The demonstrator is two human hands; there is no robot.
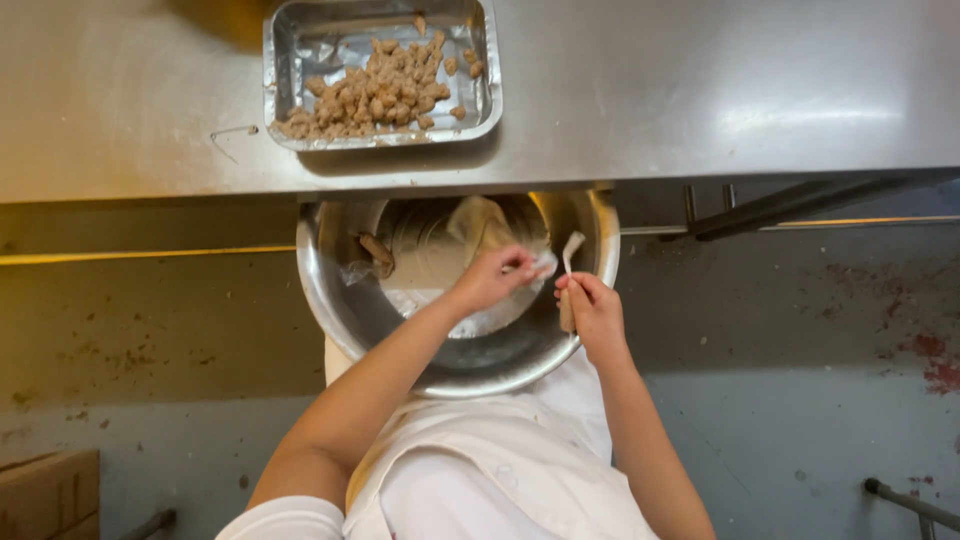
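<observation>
A large steel bowl (340, 300) sits below the counter edge, in front of my body. Both hands work over it. My left hand (492, 278) pinches a thin pale casing (545, 263) at its fingertips. Close beside it, my right hand (590, 308) grips a short brownish sausage piece (567, 310) whose whitish peeled end (572, 246) sticks upward. Inside the bowl lie pale peeled scraps (478, 225) and a brown piece (377, 251).
On the steel counter (700, 100) above the bowl stands a foil tray (290, 40) heaped with several small brown meat pieces (375, 92). Dark metal bars (780, 205) run under the counter at right. A cardboard box (50, 495) sits at the lower left on the stained floor.
</observation>
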